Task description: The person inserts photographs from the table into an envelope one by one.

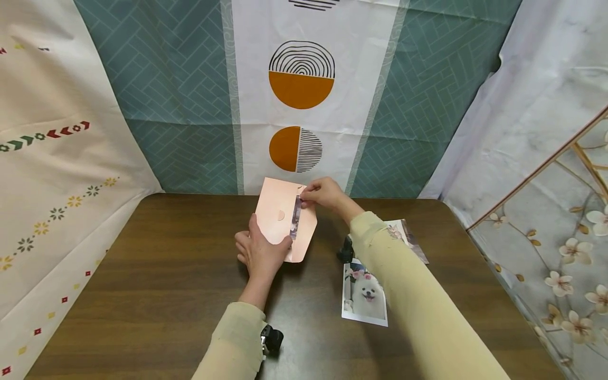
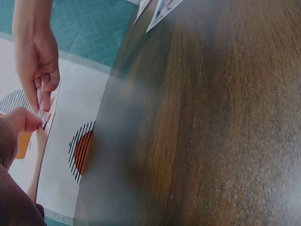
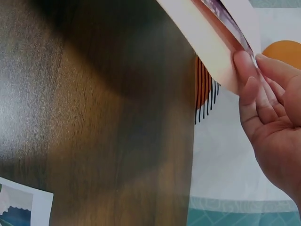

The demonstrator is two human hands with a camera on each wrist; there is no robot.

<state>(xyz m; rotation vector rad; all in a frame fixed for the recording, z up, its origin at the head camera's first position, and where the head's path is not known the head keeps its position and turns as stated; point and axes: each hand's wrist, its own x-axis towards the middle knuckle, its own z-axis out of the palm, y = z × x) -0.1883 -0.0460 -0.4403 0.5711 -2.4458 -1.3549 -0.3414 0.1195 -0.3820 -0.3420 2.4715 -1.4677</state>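
A pale pink envelope (image 1: 274, 203) is held up over the far part of the table, its flap (image 1: 304, 240) folded open to the right. A photo print (image 1: 295, 217) sits mostly inside, with a narrow strip showing along the mouth. My left hand (image 1: 263, 250) grips the envelope's lower edge, thumb on the front by the photo's near end. At the far end, my right hand (image 1: 328, 194) pinches the photo's corner at the mouth. In the right wrist view, the right hand's thumb and fingers (image 3: 273, 103) close on that corner, right at the envelope's edge.
A photo of a white fluffy dog (image 1: 366, 295) lies on the brown table (image 1: 180, 274), right of the middle. More prints (image 1: 413, 240) lie behind it, partly hidden by the right sleeve (image 1: 404, 269). A patterned cloth (image 1: 304, 116) hangs behind the table.
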